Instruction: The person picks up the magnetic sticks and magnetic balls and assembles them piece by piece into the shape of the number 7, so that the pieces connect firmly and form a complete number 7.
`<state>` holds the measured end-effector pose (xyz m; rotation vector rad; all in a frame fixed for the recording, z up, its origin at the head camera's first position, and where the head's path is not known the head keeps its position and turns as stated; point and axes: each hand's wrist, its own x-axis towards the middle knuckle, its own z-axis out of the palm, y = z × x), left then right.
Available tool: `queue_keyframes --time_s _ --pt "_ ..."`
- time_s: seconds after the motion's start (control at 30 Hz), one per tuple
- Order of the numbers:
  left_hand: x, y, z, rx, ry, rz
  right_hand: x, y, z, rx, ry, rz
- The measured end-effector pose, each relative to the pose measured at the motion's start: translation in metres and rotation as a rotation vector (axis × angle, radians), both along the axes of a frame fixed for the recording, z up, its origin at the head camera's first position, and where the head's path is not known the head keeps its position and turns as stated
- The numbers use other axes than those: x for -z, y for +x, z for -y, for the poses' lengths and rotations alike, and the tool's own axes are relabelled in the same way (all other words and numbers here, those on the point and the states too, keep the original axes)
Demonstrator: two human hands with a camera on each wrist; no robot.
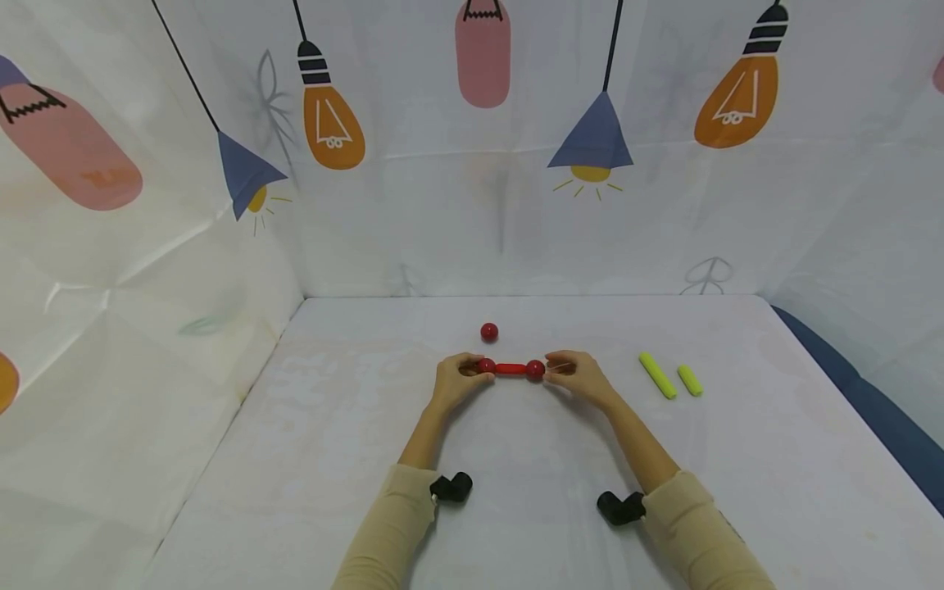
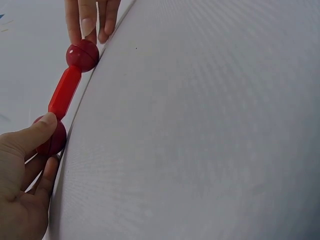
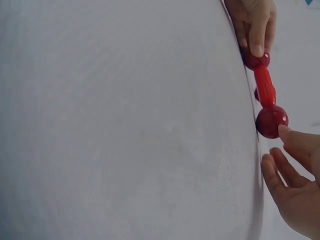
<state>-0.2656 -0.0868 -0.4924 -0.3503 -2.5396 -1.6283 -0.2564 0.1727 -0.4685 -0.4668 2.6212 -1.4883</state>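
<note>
A red faceted rod (image 1: 510, 369) lies between two dark red balls, joined end to end like a dumbbell. My left hand (image 1: 455, 382) pinches the left ball (image 1: 486, 366), its thumb on top in the left wrist view. At the other end is the right ball (image 3: 272, 121). The thumb of my right hand (image 3: 297, 185) touches or nearly touches that ball, while its other fingers stand loosely apart from it. Just beyond the rod, a third red ball (image 1: 489, 332) rests on the table by itself.
Two yellow-green sticks, a longer one (image 1: 658, 375) and a shorter one (image 1: 690, 380), lie to the right on the white table (image 1: 354, 426). A printed white curtain (image 1: 428, 221) hangs along the back and sides. Black wrist mounts (image 1: 451, 488) stick out from both sleeves.
</note>
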Motion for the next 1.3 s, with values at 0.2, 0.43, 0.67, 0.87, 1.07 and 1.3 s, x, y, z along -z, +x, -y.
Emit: queue_keyframes --time_s 0.2,0.43,0.67,0.87,1.07,1.3 --pt "0.0 0.0 0.001 -0.001 0.001 0.005 -0.002 0.004 -0.014 0.022 -0.002 -0.007" --pt "0.001 0.0 0.0 -0.007 0.011 0.008 -0.014 0.015 -0.032 0.039 0.009 -0.06" --pt "0.002 0.0 0.0 -0.009 -0.001 0.012 -0.003 0.017 -0.055 0.084 0.024 -0.075" --pt "0.002 0.0 0.0 -0.008 -0.012 -0.004 -0.006 0.023 -0.07 0.142 0.058 -0.107" --pt "0.003 -0.001 0.0 -0.009 -0.01 -0.009 -0.012 0.027 -0.087 0.217 0.106 -0.183" --pt "0.003 -0.001 0.0 -0.009 0.0 0.008 -0.022 0.032 -0.103 0.328 0.172 -0.192"
